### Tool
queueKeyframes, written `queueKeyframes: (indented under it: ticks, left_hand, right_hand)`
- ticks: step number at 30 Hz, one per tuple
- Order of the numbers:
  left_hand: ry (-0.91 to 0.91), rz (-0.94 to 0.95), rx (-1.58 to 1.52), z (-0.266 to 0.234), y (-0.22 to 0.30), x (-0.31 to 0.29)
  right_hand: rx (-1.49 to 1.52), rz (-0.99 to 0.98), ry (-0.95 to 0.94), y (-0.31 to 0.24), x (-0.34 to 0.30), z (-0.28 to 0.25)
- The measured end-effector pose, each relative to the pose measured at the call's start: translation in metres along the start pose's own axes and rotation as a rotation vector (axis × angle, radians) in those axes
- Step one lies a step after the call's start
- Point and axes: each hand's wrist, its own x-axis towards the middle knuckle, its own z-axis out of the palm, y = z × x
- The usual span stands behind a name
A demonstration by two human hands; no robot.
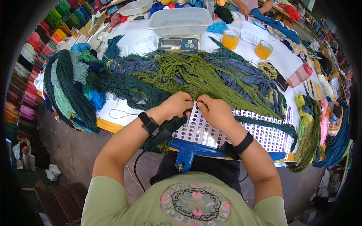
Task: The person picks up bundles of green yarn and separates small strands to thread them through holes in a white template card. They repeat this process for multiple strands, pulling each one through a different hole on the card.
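Note:
My left hand (177, 105) and my right hand (215, 112) meet at the upper left corner of a white perforated card (203, 132). My right finger and thumb pinch near that corner. The left fingers are closed beside it; what they hold is hidden. Several such cards with rows of round holes lie on a blue clipboard (186, 150) at the table's near edge. Dark green yarn (264, 123) crosses the cards. Just beyond my hands, olive-green yarn (188, 71) lies over blue-grey yarn (241, 81). More dark green yarn (128, 84) spreads to the left.
Behind the yarn, a clear plastic tub (180, 20) sits on a digital scale (178, 43). Yellow tape rolls (230, 39), a phone (279, 80) and a pink cup (300, 75) are at right. Yarn hanks (66, 88) hang over the left edge. Another person's hand (243, 7) shows far back.

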Motion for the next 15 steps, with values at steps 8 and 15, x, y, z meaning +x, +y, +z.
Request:
queueKeyframes:
  ticks: [8,15]
  left_hand:
    - [0.439,0.31,0.282,-0.055,-0.032,-0.017]
    - [0.241,0.069,-0.187,-0.057,-0.029,-0.029]
  right_hand:
    - [0.049,-0.018,-0.121,0.006,0.002,-0.007]
    - [0.065,-0.018,-0.137,0.007,0.003,-0.008]
